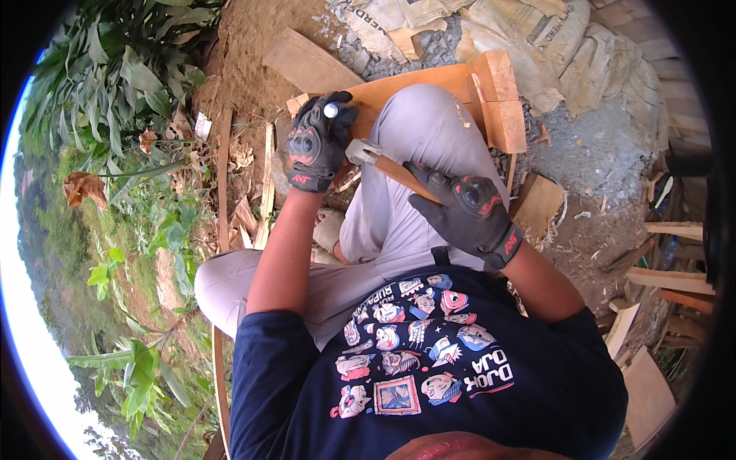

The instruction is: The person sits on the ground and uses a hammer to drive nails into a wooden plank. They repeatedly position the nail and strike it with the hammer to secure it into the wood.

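My right hand [471, 215], in a black glove, is closed around the wooden handle of a hammer [399, 176]. The hammer's metal head points left, close to my left hand [316, 142]. That gloved hand is closed on an upright tool with a round whitish end [330, 110]; the rest of it is hidden, so its kind does not show. Just beyond my raised knee lies a thick orange-brown wooden beam [414, 83], with my left hand at its left end. Its right end shows joined or cut blocks [506, 126].
A loose plank [310, 61] lies beyond the beam. Torn sacks [529, 38] and grey gravel [606, 153] spread at the far right. Wood offcuts [652, 391] are piled at the right. Leafy plants [130, 69] and a slope border the left side.
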The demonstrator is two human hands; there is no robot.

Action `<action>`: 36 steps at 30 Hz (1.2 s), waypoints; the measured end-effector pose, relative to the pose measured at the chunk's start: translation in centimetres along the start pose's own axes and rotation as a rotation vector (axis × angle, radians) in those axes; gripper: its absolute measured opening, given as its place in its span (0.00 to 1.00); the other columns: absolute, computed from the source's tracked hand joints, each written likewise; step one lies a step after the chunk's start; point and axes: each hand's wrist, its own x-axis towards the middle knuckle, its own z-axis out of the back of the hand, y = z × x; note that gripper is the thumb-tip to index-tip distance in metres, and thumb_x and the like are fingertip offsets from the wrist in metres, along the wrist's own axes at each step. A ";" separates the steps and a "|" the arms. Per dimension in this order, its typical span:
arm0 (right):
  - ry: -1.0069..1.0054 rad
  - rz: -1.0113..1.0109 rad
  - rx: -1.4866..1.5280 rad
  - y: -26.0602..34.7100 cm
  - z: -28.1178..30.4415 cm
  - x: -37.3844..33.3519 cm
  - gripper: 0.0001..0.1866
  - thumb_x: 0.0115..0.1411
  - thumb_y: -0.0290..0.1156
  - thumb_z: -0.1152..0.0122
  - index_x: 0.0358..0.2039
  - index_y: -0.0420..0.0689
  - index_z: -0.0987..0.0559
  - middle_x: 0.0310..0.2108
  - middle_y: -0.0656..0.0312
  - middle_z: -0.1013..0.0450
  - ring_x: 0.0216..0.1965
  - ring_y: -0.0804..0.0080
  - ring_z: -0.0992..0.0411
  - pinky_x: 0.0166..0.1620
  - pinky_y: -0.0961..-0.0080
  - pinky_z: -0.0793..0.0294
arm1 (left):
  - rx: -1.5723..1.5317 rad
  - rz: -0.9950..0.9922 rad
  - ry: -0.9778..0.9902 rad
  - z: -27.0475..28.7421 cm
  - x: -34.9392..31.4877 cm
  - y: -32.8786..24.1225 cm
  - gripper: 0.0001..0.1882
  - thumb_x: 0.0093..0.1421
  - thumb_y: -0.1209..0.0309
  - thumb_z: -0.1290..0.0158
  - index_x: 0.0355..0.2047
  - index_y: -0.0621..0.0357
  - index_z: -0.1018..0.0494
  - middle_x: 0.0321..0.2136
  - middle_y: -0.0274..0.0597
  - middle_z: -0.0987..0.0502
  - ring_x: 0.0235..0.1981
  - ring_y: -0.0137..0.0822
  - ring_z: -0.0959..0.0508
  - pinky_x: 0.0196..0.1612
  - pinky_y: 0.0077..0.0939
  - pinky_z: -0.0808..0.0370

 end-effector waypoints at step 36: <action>0.076 0.404 -0.390 -2.1 7.8 13.1 0.23 0.64 0.49 0.39 0.56 0.53 0.20 0.35 0.55 0.19 0.38 0.55 0.19 0.41 0.57 0.20 | 0.222 0.141 0.024 -0.1 -0.4 0.2 0.11 0.64 0.63 0.42 0.41 0.55 0.20 0.38 0.52 0.18 0.42 0.57 0.19 0.44 0.48 0.23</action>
